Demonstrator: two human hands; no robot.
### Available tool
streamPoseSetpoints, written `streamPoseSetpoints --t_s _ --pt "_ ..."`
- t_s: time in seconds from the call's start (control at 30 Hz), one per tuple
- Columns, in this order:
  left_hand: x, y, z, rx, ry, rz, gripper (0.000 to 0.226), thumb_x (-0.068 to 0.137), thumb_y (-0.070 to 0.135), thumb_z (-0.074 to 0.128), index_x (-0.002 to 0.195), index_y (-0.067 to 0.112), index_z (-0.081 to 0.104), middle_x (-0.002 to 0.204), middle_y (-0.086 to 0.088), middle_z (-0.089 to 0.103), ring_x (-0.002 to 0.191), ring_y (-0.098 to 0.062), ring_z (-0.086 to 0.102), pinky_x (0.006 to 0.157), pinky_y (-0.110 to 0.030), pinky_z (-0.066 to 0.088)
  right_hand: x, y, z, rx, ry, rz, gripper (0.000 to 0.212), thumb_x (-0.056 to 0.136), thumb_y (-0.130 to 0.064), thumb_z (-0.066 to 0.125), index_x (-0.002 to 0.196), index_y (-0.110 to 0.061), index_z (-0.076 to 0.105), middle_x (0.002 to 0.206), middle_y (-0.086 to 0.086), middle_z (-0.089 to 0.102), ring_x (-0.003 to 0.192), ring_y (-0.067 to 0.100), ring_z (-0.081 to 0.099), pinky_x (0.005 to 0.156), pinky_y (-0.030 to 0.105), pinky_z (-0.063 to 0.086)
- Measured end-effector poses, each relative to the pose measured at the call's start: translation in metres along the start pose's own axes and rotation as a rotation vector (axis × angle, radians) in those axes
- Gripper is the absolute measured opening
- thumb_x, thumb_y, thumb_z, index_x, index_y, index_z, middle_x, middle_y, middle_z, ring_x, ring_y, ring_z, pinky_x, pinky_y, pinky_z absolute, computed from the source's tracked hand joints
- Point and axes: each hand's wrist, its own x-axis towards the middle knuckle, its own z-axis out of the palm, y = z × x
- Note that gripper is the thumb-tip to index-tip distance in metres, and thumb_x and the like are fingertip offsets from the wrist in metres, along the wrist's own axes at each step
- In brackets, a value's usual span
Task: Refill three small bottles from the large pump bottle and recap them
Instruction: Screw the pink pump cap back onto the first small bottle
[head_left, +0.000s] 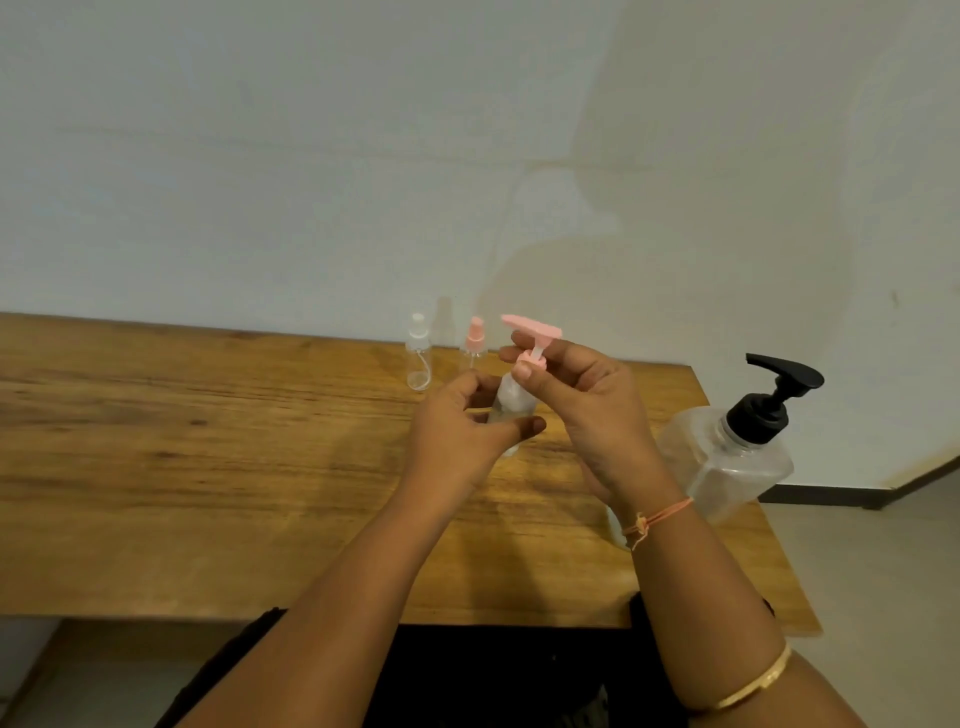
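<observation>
Capping step: the left hand curls round the body of a small clear bottle just above the counter, steadying it so the right hand, thumb and fingertips pinching the collar of the pink pump cap, can turn it at the neck. Its contents cannot be judged. The clear-capped bottle and the pink spray bottle stand capped at the back, seemingly empty. The large pump bottle stands at the right within reach, fill level unclear.

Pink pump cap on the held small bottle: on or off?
On: the pink pump cap sits atop the small clear plastic bottle, right hand pinching its collar. Tightness: cannot tell.
</observation>
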Motion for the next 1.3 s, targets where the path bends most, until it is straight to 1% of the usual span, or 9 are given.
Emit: streamPoseSetpoints --t_s 0.13,0.3,0.53,0.63,0.7,0.9,1.03,1.13,1.3 --pt "0.0004 -0.0022 0.0022 0.018 -0.002 -0.012 0.037 0.066 0.026 0.082 0.098 0.025 0.065 0.094 0.010 0.068 0.088 -0.010 0.066 0.075 -0.041 0.059 0.0011 0.0045 0.0038 -0.119 0.117 -0.032 0.017 0.077 -0.007 0.072 0.090 -0.013 0.064 0.087 -0.005 0.067 0.079 0.002 0.063 0.068 0.020 0.054" --pt "0.0010 0.0002 -0.0010 -0.015 -0.001 -0.018 0.031 0.065 0.024 0.083 0.090 0.027 0.064 0.090 0.012 0.068 0.084 -0.005 0.065 0.073 -0.038 0.058 -0.0001 0.0038 -0.0014 0.085 -0.129 0.066 0.031 0.089 -0.010 0.055 0.116 -0.025 0.058 0.120 -0.006 0.064 0.113 0.006 0.059 0.090 0.024 0.051" --pt "0.0004 -0.0026 0.0009 -0.002 -0.001 -0.014 0.035 0.066 0.023 0.083 0.095 0.024 0.065 0.091 0.011 0.068 0.086 -0.009 0.066 0.074 -0.038 0.059 0.0015 0.0033 0.0019 -0.034 0.042 -0.004 0.023 0.077 -0.003 0.070 0.096 -0.016 0.066 0.090 -0.004 0.070 0.086 0.006 0.066 0.071 0.021 0.054" --pt "0.0008 -0.0014 -0.0004 -0.021 -0.012 -0.008 0.031 0.066 0.024 0.083 0.091 0.025 0.065 0.091 0.011 0.068 0.085 -0.006 0.065 0.074 -0.037 0.058 0.0006 0.0063 -0.0015 0.102 -0.106 0.107 0.030 0.080 -0.020 0.062 0.110 -0.025 0.062 0.112 -0.007 0.068 0.108 0.012 0.063 0.080 0.027 0.052" --pt "0.0005 -0.0004 -0.0012 -0.038 -0.018 -0.002 0.030 0.066 0.022 0.083 0.087 0.029 0.064 0.088 0.013 0.068 0.083 -0.006 0.066 0.070 -0.033 0.058 0.0014 0.0045 -0.0031 0.096 -0.145 0.107 0.029 0.088 -0.016 0.055 0.115 -0.022 0.062 0.118 -0.002 0.067 0.114 0.019 0.060 0.086 0.032 0.052" --pt "-0.0007 -0.0012 0.0023 -0.040 -0.030 0.009 0.031 0.066 0.020 0.083 0.092 0.021 0.064 0.090 0.007 0.069 0.086 -0.012 0.067 0.068 -0.031 0.057 0.0040 0.0035 0.0026 0.098 0.094 0.039 0.032 0.079 0.005 0.065 0.102 -0.017 0.066 0.084 -0.006 0.074 0.087 0.009 0.068 0.071 0.019 0.054" --pt "0.0011 0.0005 0.0009 -0.055 -0.053 0.007 0.033 0.067 0.022 0.081 0.096 0.023 0.065 0.095 0.006 0.069 0.091 -0.015 0.067 0.077 -0.040 0.057 0.0022 0.0012 -0.0017 0.193 -0.023 0.115 0.043 0.081 -0.011 0.061 0.124 -0.010 0.055 0.112 0.003 0.069 0.109 0.016 0.063 0.086 0.030 0.054" --pt "0.0002 0.0010 0.0003 -0.061 -0.067 0.017 0.033 0.069 0.021 0.081 0.097 0.028 0.064 0.099 0.005 0.069 0.092 -0.015 0.066 0.078 -0.042 0.057 0.0025 -0.0010 -0.0053 0.105 -0.092 0.094 0.027 0.088 -0.007 0.055 0.115 -0.013 0.061 0.116 0.006 0.067 0.110 0.015 0.062 0.083 0.026 0.053" --pt "-0.0007 -0.0010 0.0032 -0.072 -0.056 0.052 0.029 0.070 0.016 0.080 0.092 0.030 0.066 0.095 0.005 0.072 0.091 -0.010 0.067 0.083 -0.037 0.056 0.0044 0.0042 0.0023 0.022 0.092 -0.001 0.019 0.085 0.003 0.061 0.094 -0.013 0.068 0.086 -0.002 0.073 0.084 0.005 0.069 0.068 0.016 0.052"
